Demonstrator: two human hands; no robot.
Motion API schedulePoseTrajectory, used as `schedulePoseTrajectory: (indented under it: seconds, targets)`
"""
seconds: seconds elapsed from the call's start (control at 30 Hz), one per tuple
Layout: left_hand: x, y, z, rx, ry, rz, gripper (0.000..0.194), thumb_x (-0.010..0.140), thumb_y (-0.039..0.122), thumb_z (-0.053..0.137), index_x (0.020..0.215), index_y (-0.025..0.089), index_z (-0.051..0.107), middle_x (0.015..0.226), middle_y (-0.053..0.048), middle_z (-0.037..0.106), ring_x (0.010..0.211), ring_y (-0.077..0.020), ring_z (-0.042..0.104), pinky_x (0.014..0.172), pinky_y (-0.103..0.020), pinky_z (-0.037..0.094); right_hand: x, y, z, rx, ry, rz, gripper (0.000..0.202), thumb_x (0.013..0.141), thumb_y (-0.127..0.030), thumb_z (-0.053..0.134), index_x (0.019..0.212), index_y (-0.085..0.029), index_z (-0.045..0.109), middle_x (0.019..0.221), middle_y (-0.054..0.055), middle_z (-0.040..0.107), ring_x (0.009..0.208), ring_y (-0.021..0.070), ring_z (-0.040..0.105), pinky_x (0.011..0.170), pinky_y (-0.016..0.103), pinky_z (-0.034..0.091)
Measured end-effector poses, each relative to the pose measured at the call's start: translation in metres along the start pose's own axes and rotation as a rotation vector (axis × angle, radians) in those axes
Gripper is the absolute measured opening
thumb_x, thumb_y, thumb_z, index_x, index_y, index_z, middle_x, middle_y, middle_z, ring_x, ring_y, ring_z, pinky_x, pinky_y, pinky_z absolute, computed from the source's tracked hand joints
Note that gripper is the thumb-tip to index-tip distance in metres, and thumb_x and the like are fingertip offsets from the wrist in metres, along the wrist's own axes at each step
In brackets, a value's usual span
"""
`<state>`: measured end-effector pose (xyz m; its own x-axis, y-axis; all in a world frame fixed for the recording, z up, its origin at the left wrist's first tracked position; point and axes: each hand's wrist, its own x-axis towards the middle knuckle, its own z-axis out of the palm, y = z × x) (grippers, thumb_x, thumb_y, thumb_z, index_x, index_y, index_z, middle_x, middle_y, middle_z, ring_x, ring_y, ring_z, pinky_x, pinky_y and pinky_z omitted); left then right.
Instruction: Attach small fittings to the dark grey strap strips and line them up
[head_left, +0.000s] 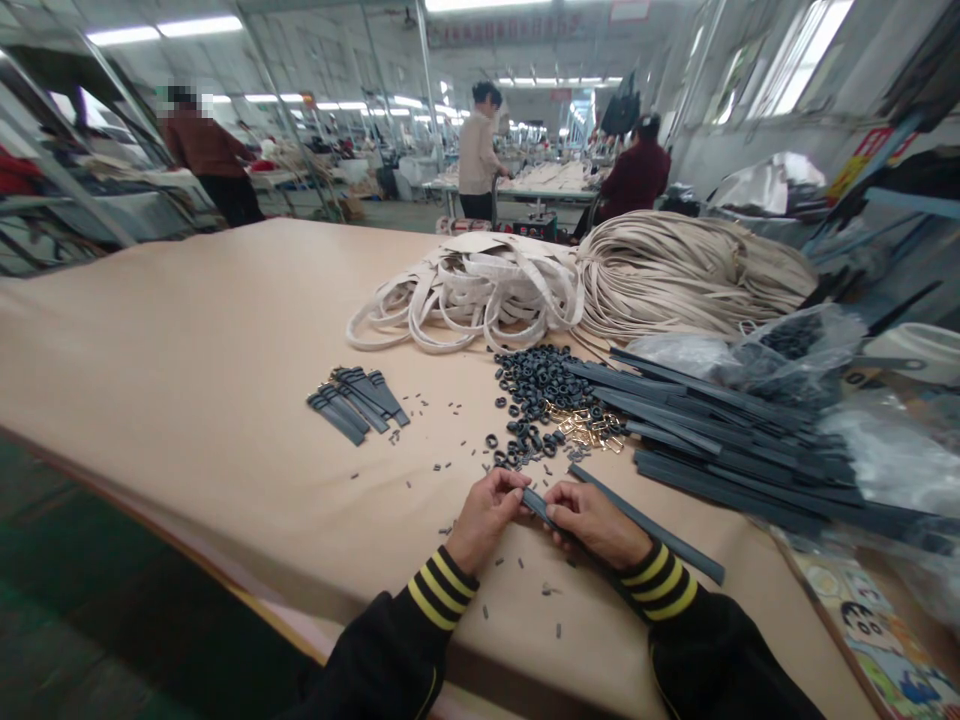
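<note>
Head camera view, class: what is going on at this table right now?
A person's left hand and right hand together hold one dark strap at its near end. Small black rings, brass buckles and more dark straps lie just beyond on the paper-covered table. A few finished-looking pieces sit to the left.

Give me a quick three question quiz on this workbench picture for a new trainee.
1. True or false: both hands grip the same dark strap.
2. What lies just beyond the hands? A) black rings B) scissors C) thread spools
3. Fill in: the small finished bundle of dark straps lies to the ____ of the ring pile.

Key
1. True: left hand and right hand hold the dark strap.
2. A: black rings.
3. Left: the bundle lies on the table.
</note>
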<state>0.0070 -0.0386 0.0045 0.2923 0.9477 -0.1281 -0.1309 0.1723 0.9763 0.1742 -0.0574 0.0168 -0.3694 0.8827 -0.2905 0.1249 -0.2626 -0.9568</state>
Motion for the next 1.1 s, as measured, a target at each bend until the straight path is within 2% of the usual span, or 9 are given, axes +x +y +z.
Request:
schedulePoseTrajectory:
  seconds: [0.13, 0.23, 0.3, 0.43, 0.5, 0.57, 0.7, 0.83, 1.1]
  targets:
    - [-0.002, 0.0, 0.002, 0.08, 0.028, 0.047, 0.017, 0.072, 0.026, 0.055, 0.083, 0.013, 0.05, 0.086, -0.005, 0.056, 0.067, -0.0124, 0.056, 0.064, -0.027, 0.047, 0.0, -0.003, -0.001, -0.036, -0.01, -0.076, 0.014, 0.072, -0.027, 0.055, 0.076, -0.015, 0.05, 0.058, -0.004, 0.052, 0.047, 0.0071, 0.045, 0.043, 0.017, 0.033]
    - [-0.004, 0.002, 0.005, 0.2, 0.067, 0.162, 0.009, 0.072, 0.023, 0.055, 0.072, 0.014, 0.051, 0.093, -0.008, 0.056, 0.088, -0.0186, 0.054, 0.077, -0.031, 0.044, -0.001, -0.005, -0.002, -0.087, -0.013, -0.131, 0.011, 0.073, -0.024, 0.054, 0.075, -0.014, 0.051, 0.058, -0.004, 0.051, 0.049, 0.0078, 0.045, 0.045, 0.018, 0.033]
    - [-0.006, 0.002, 0.007, 0.29, 0.071, 0.222, 0.008, 0.073, 0.021, 0.055, 0.068, 0.015, 0.052, 0.087, -0.008, 0.057, 0.093, -0.0194, 0.052, 0.082, -0.031, 0.041, -0.002, -0.008, -0.003, -0.173, -0.003, -0.144, 0.009, 0.076, -0.024, 0.05, 0.077, -0.015, 0.052, 0.059, -0.003, 0.052, 0.05, 0.009, 0.046, 0.047, 0.019, 0.034]
    - [-0.006, 0.0, 0.008, 0.274, 0.057, 0.134, 0.013, 0.073, 0.026, 0.056, 0.07, 0.016, 0.048, 0.063, 0.001, 0.053, 0.062, -0.0121, 0.054, 0.061, -0.024, 0.045, -0.005, -0.02, 0.001, -0.697, 0.188, -0.249, 0.009, 0.077, -0.017, 0.047, 0.076, -0.017, 0.056, 0.069, 0.002, 0.058, 0.065, 0.015, 0.053, 0.061, 0.025, 0.037]
    - [-0.006, -0.001, 0.009, 0.179, 0.061, 0.071, 0.019, 0.071, 0.029, 0.058, 0.069, 0.017, 0.044, 0.06, 0.003, 0.052, 0.055, -0.0103, 0.053, 0.056, -0.023, 0.045, -0.005, -0.028, 0.007, -0.95, 0.288, -0.272, 0.014, 0.078, -0.014, 0.044, 0.08, -0.017, 0.057, 0.078, 0.005, 0.06, 0.075, 0.0178, 0.055, 0.066, 0.027, 0.036]
    - [-0.006, -0.001, 0.009, 0.077, 0.073, 0.019, 0.023, 0.071, 0.031, 0.059, 0.07, 0.017, 0.041, 0.061, 0.003, 0.054, 0.053, -0.0098, 0.055, 0.054, -0.023, 0.047, -0.004, -0.034, 0.015, -1.08, 0.325, -0.248, 0.018, 0.081, -0.012, 0.04, 0.085, -0.017, 0.056, 0.082, 0.007, 0.062, 0.076, 0.0186, 0.056, 0.066, 0.027, 0.036]
    - [-0.004, -0.002, 0.006, 0.014, 0.137, -0.019, 0.027, 0.068, 0.031, 0.063, 0.074, 0.018, 0.04, 0.061, 0.005, 0.057, 0.055, -0.0098, 0.059, 0.057, -0.023, 0.05, 0.005, -0.033, 0.027, -1.116, 0.355, -0.196, 0.014, 0.08, -0.013, 0.041, 0.088, -0.016, 0.052, 0.081, 0.007, 0.063, 0.076, 0.0186, 0.057, 0.064, 0.027, 0.036]
    - [-0.001, -0.003, 0.002, 0.044, 0.157, -0.021, 0.031, 0.065, 0.032, 0.066, 0.077, 0.017, 0.041, 0.062, 0.004, 0.059, 0.058, -0.0112, 0.062, 0.061, -0.023, 0.052, 0.01, -0.024, 0.029, -1.122, 0.435, -0.242, 0.014, 0.08, -0.014, 0.041, 0.088, -0.016, 0.052, 0.083, 0.007, 0.061, 0.079, 0.0196, 0.056, 0.067, 0.029, 0.037]
    - [-0.005, 0.007, 0.006, 0.106, 0.201, -0.089, 0.032, 0.062, 0.034, 0.067, 0.075, 0.018, 0.042, 0.062, 0.003, 0.062, 0.058, -0.0134, 0.063, 0.058, -0.023, 0.052, 0.009, -0.02, 0.032, -1.11, 0.455, -0.314, 0.011, 0.08, -0.02, 0.045, 0.086, -0.015, 0.054, 0.084, 0.008, 0.056, 0.081, 0.0215, 0.049, 0.072, 0.034, 0.035]
